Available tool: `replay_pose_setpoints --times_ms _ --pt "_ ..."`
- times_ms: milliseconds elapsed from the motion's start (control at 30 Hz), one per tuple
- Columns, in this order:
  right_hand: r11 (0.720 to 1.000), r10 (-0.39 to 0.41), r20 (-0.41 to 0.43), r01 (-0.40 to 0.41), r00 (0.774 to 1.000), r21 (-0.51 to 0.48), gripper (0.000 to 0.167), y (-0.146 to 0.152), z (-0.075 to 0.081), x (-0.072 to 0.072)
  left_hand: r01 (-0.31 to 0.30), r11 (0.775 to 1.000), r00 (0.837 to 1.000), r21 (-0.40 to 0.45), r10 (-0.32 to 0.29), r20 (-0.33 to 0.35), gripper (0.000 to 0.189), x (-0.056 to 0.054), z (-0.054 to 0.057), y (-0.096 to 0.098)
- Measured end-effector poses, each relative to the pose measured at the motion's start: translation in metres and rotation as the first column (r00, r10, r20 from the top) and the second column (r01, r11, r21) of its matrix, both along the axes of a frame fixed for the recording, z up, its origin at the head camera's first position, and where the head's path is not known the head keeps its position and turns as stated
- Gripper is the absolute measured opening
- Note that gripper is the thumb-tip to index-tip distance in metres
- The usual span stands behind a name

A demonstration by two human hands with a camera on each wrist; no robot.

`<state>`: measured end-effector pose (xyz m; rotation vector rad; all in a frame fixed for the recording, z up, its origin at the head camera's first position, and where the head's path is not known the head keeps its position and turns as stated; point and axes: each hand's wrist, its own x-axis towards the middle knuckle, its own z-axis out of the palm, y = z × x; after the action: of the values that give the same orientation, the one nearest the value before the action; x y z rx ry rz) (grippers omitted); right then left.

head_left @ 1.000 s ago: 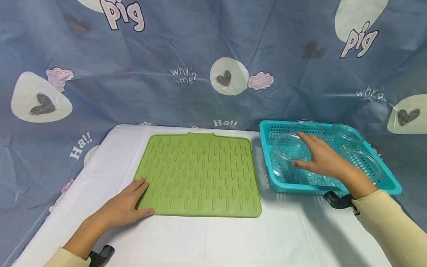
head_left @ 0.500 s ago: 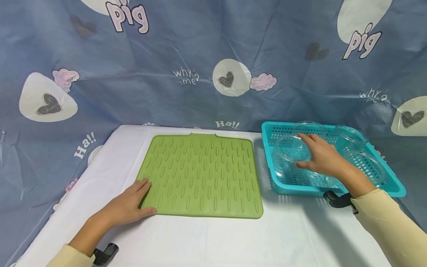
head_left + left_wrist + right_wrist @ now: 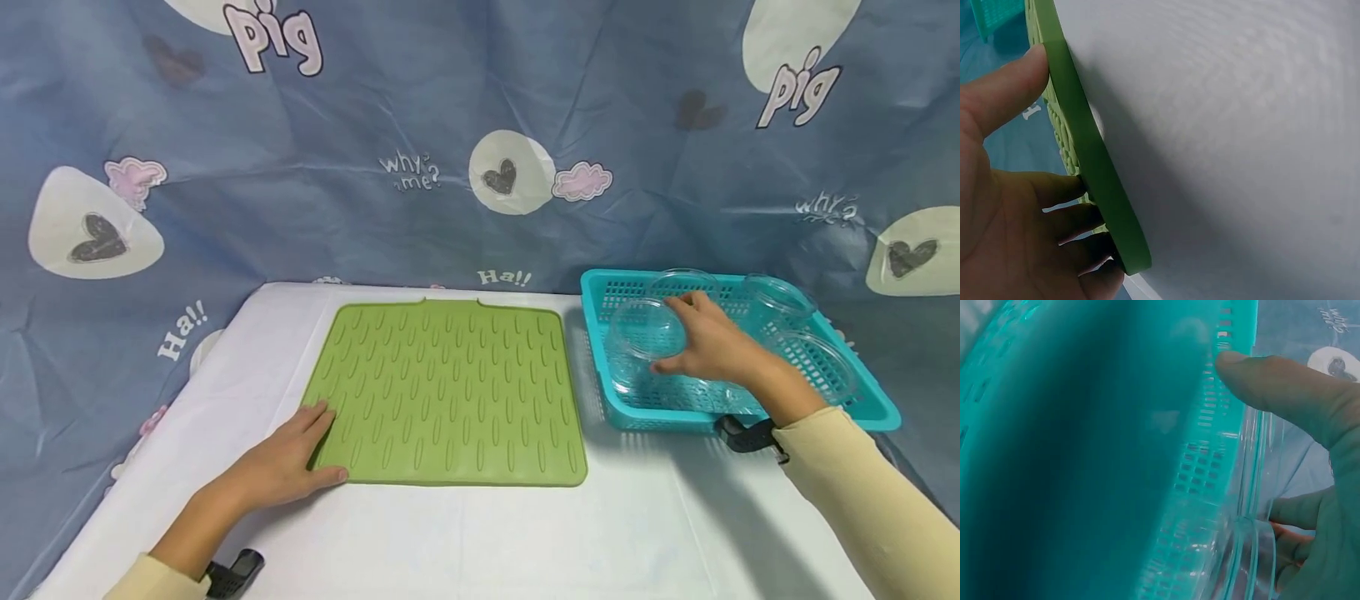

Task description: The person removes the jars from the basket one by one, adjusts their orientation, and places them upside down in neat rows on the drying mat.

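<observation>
My left hand (image 3: 273, 462) rests on the near left corner of a green ridged mat (image 3: 450, 392), fingers spread. In the left wrist view, the thumb and fingertips touch the mat's rim (image 3: 1094, 144). At the right, my right hand (image 3: 716, 342) reaches into a turquoise basket (image 3: 667, 418). It holds a clear round container (image 3: 637, 333) by its right side, thumb nearer me and fingers farther back. Through the clear plastic (image 3: 1250, 462) in the right wrist view, some fingertips show behind it; the thumb (image 3: 1272, 381) lies on the other side.
Other clear round containers sit in the basket: one behind (image 3: 682, 282), one at the back right (image 3: 780, 296) and one at the front right (image 3: 813, 362). A white cloth (image 3: 450, 542) covers the table. A blue printed curtain (image 3: 337, 217) hangs behind.
The right hand's fingers have drawn in from a spread pose and closed on the container's side. The left hand and mat stay put; the head view shifts slightly.
</observation>
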<state>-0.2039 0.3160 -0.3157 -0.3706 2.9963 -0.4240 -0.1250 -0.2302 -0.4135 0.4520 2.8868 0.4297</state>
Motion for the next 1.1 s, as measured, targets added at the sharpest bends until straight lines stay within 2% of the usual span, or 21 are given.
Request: replay_pose_setpoints --times_ms 233,433,633,767,933,1100 --pt "1.000 -0.012 0.016 0.012 1.000 0.024 0.109 -0.005 0.002 -0.002 0.010 1.000 1.000 -0.008 -0.010 -0.019 0.099 -0.001 0.000 -0.002" --pt "0.999 -0.035 0.042 0.035 0.999 -0.017 0.115 -0.007 -0.002 -0.003 0.012 1.000 1.000 -0.003 -0.012 -0.024 0.099 -0.002 0.000 -0.001" --pt "0.998 -0.064 0.023 0.064 0.998 -0.015 0.122 -0.010 -0.009 -0.005 0.008 1.000 1.000 -0.007 -0.008 -0.021 0.099 -0.002 -0.001 -0.001" --pt "0.999 -0.052 0.002 0.053 0.999 -0.013 0.122 -0.009 -0.011 -0.006 0.007 1.000 1.000 -0.009 -0.007 -0.025 0.099 -0.001 -0.001 -0.001" --pt "0.999 -0.025 -0.011 0.024 1.000 -0.032 0.122 -0.007 -0.007 -0.004 0.003 1.000 1.000 -0.008 -0.003 -0.023 0.099 0.000 -0.001 0.000" --pt "0.997 0.004 -0.011 -0.005 1.000 -0.083 0.121 -0.005 0.005 -0.001 -0.010 1.000 1.000 -0.005 0.010 -0.021 0.098 0.001 0.000 0.000"
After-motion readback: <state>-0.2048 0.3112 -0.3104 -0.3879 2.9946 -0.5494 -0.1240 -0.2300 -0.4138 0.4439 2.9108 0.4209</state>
